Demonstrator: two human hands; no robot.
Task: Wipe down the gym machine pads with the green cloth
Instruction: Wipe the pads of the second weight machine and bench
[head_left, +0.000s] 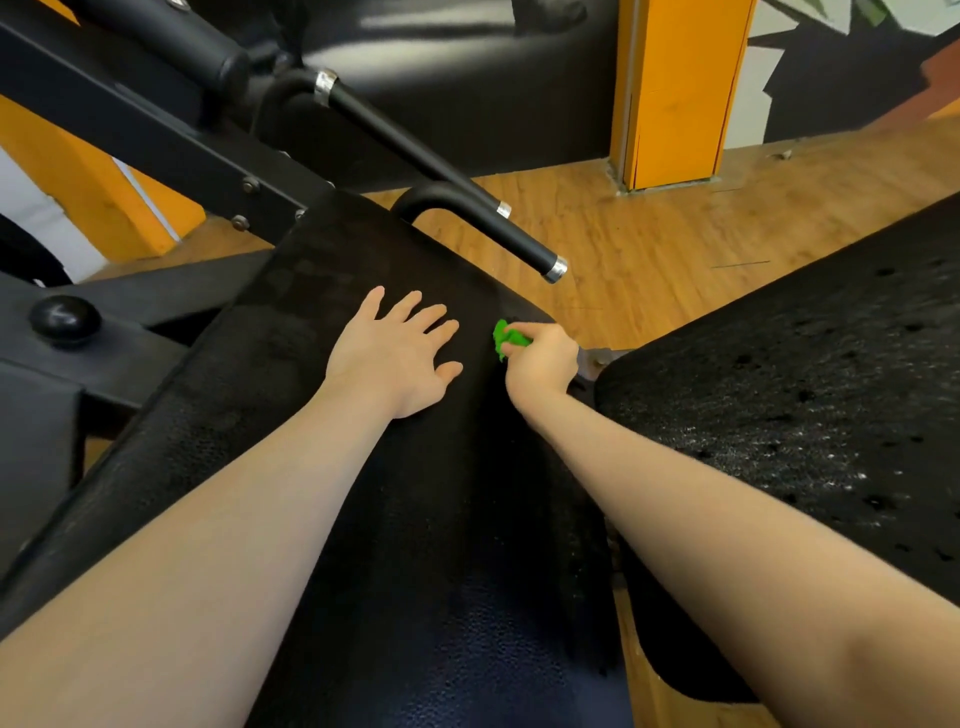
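The right hand (540, 364) is curled into a fist around the green cloth (506, 338), which is bunched small; only a tuft shows past the thumb and fingers. Cloth and fist sit on the centre pad (415, 519), near its far right corner and close to its right edge. The bunched hold appears chosen to put pressure on a small patch of surface rather than to cover a broad area.

The left hand (397, 353) lies flat on the same pad, fingers spread and straight, palm down, just beside the right hand toward the pad's middle. It holds nothing. In my judgement it serves as a brace, taking the person's weight as they lean forward over the pad.

The centre pad is black and textured, running lengthwise away from the camera. A second pad (805, 395) stands to the right, set apart by a gap with a metal bracket (597, 361) at the near corner. That pad shows pale speckling and dark pits across its surface; whether this is residue or wear cannot be determined.

A black handle bar (519, 239) with a metal end cap projects just beyond the far right corner of the centre pad. The wooden floor (675, 249) lies below.

Assessment: wiping is in hand on the centre pad's far end. The right pad looks unattended to and likely remains to be done.
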